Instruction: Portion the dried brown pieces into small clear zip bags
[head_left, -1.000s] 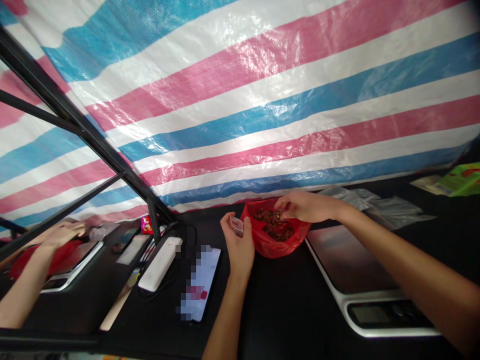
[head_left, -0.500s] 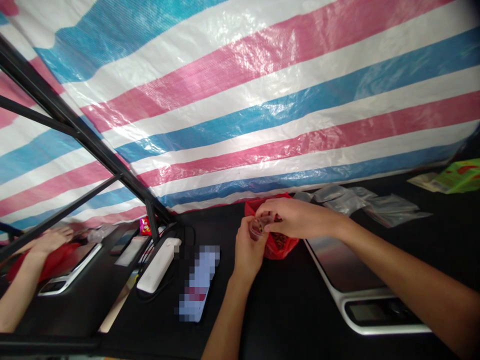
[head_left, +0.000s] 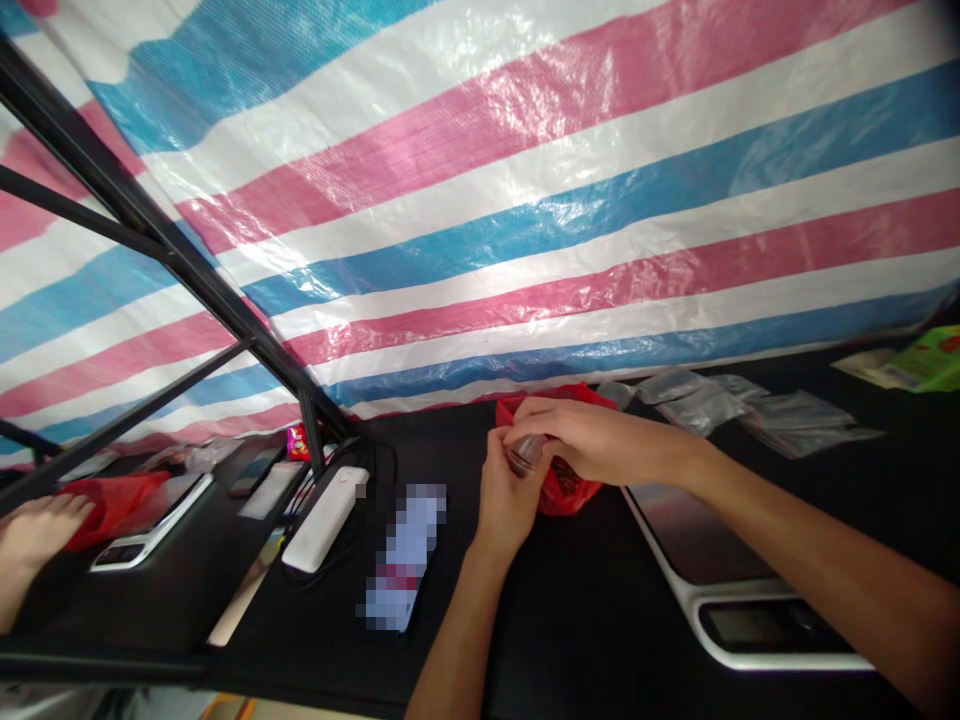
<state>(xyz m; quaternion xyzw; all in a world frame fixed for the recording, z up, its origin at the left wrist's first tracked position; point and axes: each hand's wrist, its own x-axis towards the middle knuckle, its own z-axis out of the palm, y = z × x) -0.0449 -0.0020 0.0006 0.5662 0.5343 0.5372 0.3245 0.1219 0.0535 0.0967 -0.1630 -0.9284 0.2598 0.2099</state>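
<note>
My left hand (head_left: 510,490) is closed around a small clear plastic container (head_left: 526,455), its fingers and thumb at the sides. From above, my right hand (head_left: 574,435) curls over the same container with fingers pinched at its top. The right fingertips and whatever lies under them are partly hidden. Right behind and below both hands stands an open red plastic bag (head_left: 566,500) with small dark brown bits in it, mostly covered by my right hand. Beneath my right forearm lies a kitchen scale (head_left: 697,535) with a steel top and white rim.
Clear zip bags (head_left: 701,400) lie behind the scale, a green packet (head_left: 930,360) at far right. To the left are a phone (head_left: 405,560), a white power strip (head_left: 326,520) and a black metal frame (head_left: 217,300). Beyond it, another person's hand (head_left: 45,525) touches a red bag (head_left: 120,505).
My right hand came out of the red bag with a small clear piece and met the container in my left hand, which shifted right. The other person's hand moved left and lower.
</note>
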